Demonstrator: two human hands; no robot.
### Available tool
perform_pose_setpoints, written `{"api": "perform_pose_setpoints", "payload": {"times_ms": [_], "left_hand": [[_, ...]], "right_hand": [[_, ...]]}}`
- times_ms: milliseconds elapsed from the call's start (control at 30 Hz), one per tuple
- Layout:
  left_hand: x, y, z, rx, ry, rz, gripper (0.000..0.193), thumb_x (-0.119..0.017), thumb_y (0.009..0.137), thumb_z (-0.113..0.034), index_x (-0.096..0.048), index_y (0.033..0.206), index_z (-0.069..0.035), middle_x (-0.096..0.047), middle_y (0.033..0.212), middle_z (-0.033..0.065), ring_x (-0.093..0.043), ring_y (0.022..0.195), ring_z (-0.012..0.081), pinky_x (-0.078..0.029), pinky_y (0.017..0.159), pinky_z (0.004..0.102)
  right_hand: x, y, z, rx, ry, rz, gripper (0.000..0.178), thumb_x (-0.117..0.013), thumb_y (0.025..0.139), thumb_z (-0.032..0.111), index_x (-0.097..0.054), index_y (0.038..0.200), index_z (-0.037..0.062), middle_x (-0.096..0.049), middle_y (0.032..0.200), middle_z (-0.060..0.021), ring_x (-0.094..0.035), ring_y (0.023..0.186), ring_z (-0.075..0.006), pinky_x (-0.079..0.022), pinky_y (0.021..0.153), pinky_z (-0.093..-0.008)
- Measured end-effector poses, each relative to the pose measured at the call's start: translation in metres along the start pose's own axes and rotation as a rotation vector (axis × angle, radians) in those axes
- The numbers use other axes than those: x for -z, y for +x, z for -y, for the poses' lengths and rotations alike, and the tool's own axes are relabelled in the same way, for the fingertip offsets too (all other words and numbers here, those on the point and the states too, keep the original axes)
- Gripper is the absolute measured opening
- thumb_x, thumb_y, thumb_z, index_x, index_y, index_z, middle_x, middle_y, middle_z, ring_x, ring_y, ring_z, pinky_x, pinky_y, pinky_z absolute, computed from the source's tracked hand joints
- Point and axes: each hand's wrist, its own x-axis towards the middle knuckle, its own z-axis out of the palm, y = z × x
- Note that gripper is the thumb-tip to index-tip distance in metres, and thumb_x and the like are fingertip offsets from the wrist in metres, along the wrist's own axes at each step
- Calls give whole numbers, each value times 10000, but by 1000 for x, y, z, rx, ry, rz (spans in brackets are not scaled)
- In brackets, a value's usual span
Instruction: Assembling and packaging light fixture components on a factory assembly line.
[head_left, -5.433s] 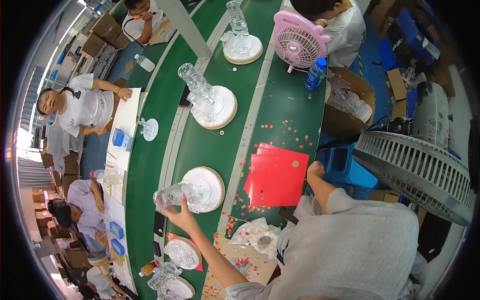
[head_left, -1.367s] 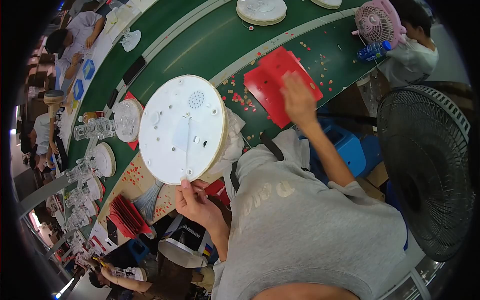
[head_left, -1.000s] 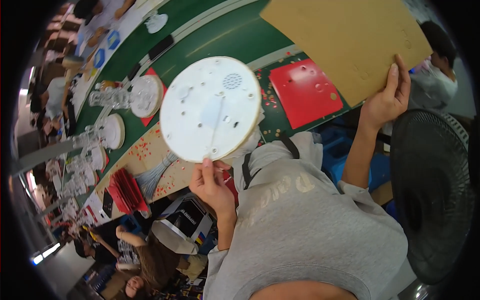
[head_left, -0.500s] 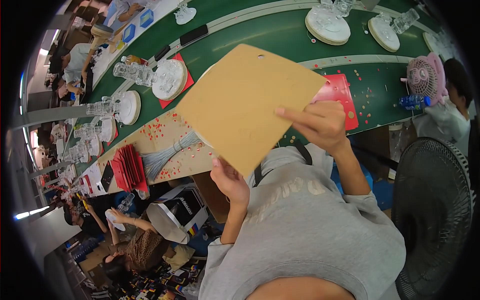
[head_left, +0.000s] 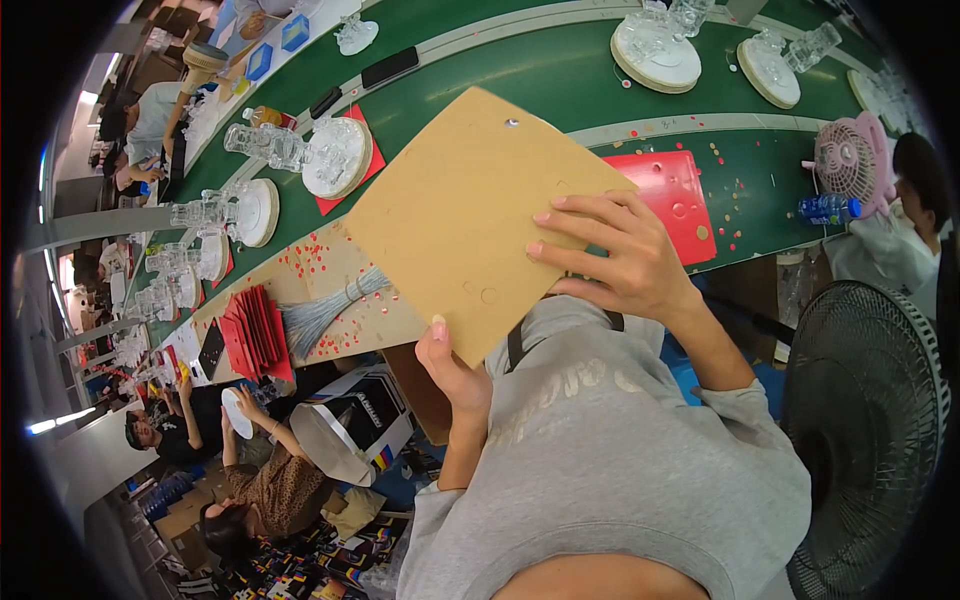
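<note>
A square tan cardboard sheet (head_left: 460, 215) is held up in front of me, over the near edge of the bench. Close to its far corner is a small hole; faint round marks show near its lower and right sides. My left hand (head_left: 455, 368) grips the near corner, thumb on top and fingers hidden beneath. Several fingers of my right hand (head_left: 630, 250) lie spread across the sheet's right side, holding that edge. Beyond my right hand, a red sheet (head_left: 680, 200) rests on the green bench, partly covered by the cardboard.
Left of the cardboard lie a bundle of grey wires (head_left: 335, 310) and a stack of red folded pieces (head_left: 258, 335). Clear plastic assemblies on round white bases (head_left: 338, 160) line the green bench (head_left: 520, 60). Small red discs are scattered about. A black fan (head_left: 865, 400) stands at right; people sit nearby.
My right hand has gone from a pointing finger at the edge to several fingers spread over the cardboard. The sheet has shifted slightly left, and more of the red sheet shows.
</note>
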Motion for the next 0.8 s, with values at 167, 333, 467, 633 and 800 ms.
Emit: {"api": "perform_pose_setpoints", "payload": {"times_ms": [167, 333, 467, 633, 800], "left_hand": [[-3, -4, -11, 79, 66, 89, 488, -414, 978, -430, -613, 1089, 2, -692, 831, 98, -645, 668, 174, -417, 539, 256], [-6, -3, -9, 184, -179, -57, 387, -490, 979, -251, -630, 950, 109, -687, 929, 172, -668, 763, 196, -510, 634, 290], [-7, 0, -14, 105, -78, -54, 357, -513, 978, -207, -660, 972, 118, -700, 983, 159, -662, 846, 172, -502, 747, 275], [-3, 10, -15, 85, -88, 23, 326, -536, 972, -158, -669, 1007, 137, -702, 1045, 166, -658, 913, 160, -484, 822, 257], [7, 1, -11, 74, 13, -152, 283, -598, 962, -185, -668, 806, 41, -636, 790, 26, -539, 714, 72, -407, 648, 250]], "right_hand": [[0, -4, 1, -35, 4, -16, 404, -800, 688, 354, -757, 1052, 186, -680, 1175, -16, -621, 1102, -254, -492, 878, -417], [3, -4, -8, -6, 44, -17, 394, -823, 691, 369, -765, 1042, 201, -687, 1165, -7, -627, 1099, -251, -467, 932, -431], [2, -7, -14, 11, 88, -1, 399, -828, 696, 359, -762, 1051, 191, -686, 1190, -10, -629, 1126, -240, -456, 962, -435], [4, -5, -20, -119, 126, 41, 522, -857, 652, 358, -731, 1118, 159, -682, 1224, -26, -606, 1201, -246, -457, 985, -433], [4, 7, -12, -51, 62, 107, 591, -864, 623, 348, -716, 1163, 156, -668, 1258, -32, -582, 1234, -297, -417, 1028, -511]]}}
